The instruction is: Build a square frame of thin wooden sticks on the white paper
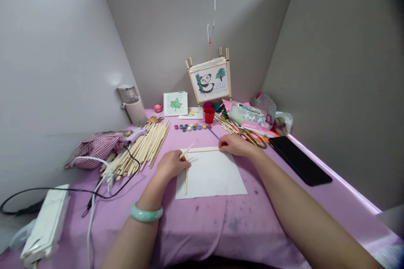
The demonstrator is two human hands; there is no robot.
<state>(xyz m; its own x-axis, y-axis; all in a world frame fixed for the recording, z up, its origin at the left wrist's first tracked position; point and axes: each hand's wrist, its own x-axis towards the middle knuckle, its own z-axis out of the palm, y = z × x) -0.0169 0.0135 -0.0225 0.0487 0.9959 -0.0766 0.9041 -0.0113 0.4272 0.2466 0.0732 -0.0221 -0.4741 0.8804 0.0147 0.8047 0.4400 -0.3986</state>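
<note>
A white paper sheet (213,174) lies on the pink tablecloth (221,227). One thin wooden stick (203,150) lies along the sheet's far edge, and another stick (186,178) runs down its left edge. My left hand (170,164), with a green bangle on the wrist, pinches a short stick (187,151) at the sheet's far left corner. My right hand (235,144) presses its fingertips on the right end of the far-edge stick.
A pile of wooden sticks (143,149) and a glue gun (136,134) with cables lie to the left. Paint pots (192,127), a red cup (208,115), scissors (254,136), a black phone (299,159) and a hanging panda lantern (211,79) stand behind and to the right.
</note>
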